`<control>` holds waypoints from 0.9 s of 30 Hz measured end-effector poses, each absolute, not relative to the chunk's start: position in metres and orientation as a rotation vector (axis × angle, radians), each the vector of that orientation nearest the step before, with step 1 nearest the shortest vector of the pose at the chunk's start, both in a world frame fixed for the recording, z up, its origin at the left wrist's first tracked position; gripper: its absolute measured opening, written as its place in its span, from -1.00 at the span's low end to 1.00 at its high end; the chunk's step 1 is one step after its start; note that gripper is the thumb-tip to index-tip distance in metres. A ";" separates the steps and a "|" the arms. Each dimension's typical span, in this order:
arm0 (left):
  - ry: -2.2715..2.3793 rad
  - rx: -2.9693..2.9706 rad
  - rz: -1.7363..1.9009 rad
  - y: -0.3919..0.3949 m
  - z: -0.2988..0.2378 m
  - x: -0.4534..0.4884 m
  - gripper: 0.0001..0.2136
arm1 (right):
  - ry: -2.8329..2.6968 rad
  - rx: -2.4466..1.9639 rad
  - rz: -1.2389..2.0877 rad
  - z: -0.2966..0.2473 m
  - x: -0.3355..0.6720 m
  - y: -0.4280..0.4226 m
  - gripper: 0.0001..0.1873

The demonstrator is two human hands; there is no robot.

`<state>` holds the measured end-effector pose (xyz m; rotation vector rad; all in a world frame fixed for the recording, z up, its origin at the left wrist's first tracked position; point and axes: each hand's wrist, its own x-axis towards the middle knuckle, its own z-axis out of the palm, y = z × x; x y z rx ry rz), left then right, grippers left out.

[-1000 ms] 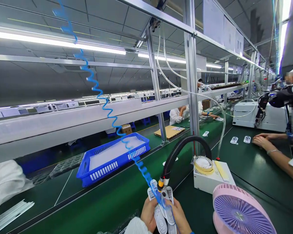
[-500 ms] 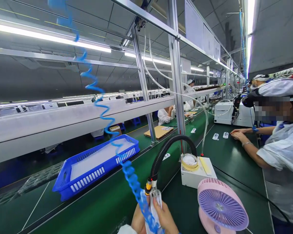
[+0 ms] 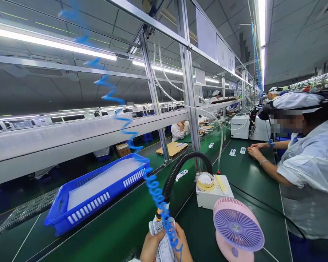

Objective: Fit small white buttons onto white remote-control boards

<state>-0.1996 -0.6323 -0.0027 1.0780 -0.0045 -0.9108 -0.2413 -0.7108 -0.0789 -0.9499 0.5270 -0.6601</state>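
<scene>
L hand (image 3: pixel 149 248) + R hand (image 3: pixel 183 246) grip white parts (image 3: pixel 161 253) from opp. sides, prob. to keep 'em steady nr black hose (image 3: pixel 174 171) lower end.

Blue coiled hose (image 3: pixel 154 187) is partly hiding the white panels (image 3: pixel 163 252), blurring toward the left; the near frame edge is cutting off left hand (image 3: pixel 150 248), right hand (image 3: pixel 184 244) and pink fan (image 3: pixel 238 227).

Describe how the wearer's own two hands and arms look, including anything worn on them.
The left hand and right hand are ungloved, with no rings visible. A sliver of white sleeve shows by the left wrist. The right wrist and both forearms are out of frame, so any other wear cannot be seen.
</scene>
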 end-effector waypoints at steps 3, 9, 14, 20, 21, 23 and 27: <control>-0.060 1.109 -0.912 -0.637 -0.009 -0.200 -0.59 | 0.582 -0.945 -0.636 -0.075 -0.246 -0.713 -0.38; -0.121 1.227 -0.851 -0.631 -0.019 -0.195 -0.54 | 0.656 -0.976 -0.637 -0.078 -0.243 -0.712 -0.20; -0.184 1.360 -0.780 -0.624 -0.012 -0.189 -0.58 | 0.494 -1.145 -0.649 -0.064 -0.247 -0.707 -0.32; -0.264 1.348 -0.813 -0.624 -0.001 -0.197 -0.54 | 0.521 -1.117 -0.605 -0.065 -0.251 -0.706 -0.17; -0.268 1.327 -0.828 -0.624 -0.002 -0.199 -0.53 | 0.535 -1.095 -0.612 -0.066 -0.251 -0.705 -0.16; -0.264 1.292 -0.850 -0.624 -0.003 -0.201 -0.49 | 0.518 -1.081 -0.640 -0.066 -0.252 -0.705 -0.19; -0.228 1.278 -0.914 -0.620 0.002 -0.202 -0.46 | 0.327 -1.067 -0.562 -0.054 -0.256 -0.703 -0.35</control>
